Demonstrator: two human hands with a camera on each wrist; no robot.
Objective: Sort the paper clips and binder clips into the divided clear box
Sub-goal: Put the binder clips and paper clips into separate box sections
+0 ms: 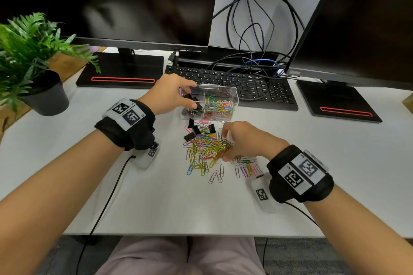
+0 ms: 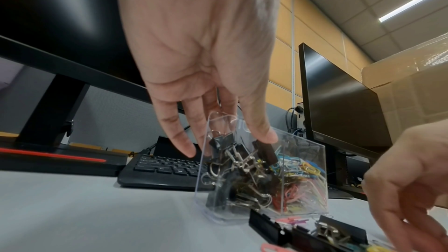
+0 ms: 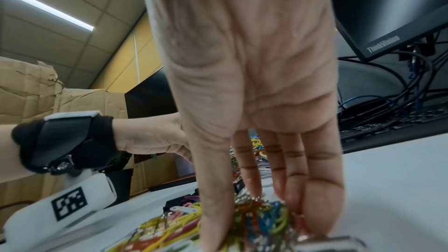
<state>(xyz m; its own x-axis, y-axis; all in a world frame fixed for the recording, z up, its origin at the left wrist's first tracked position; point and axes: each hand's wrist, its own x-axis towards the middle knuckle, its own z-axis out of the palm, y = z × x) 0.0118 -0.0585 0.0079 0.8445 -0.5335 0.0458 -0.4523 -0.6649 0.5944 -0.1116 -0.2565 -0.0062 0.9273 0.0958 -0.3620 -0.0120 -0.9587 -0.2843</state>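
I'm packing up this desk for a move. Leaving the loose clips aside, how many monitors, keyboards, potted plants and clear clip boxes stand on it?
Monitors: 2
Keyboard: 1
Potted plant: 1
Clear clip box: 1
Total: 5

Both wrists wear black wraps (image 1: 136, 135) with white code-marked blocks (image 1: 124, 112), trailing black cables (image 1: 111, 187); trousers (image 1: 178, 257) pale lilac.
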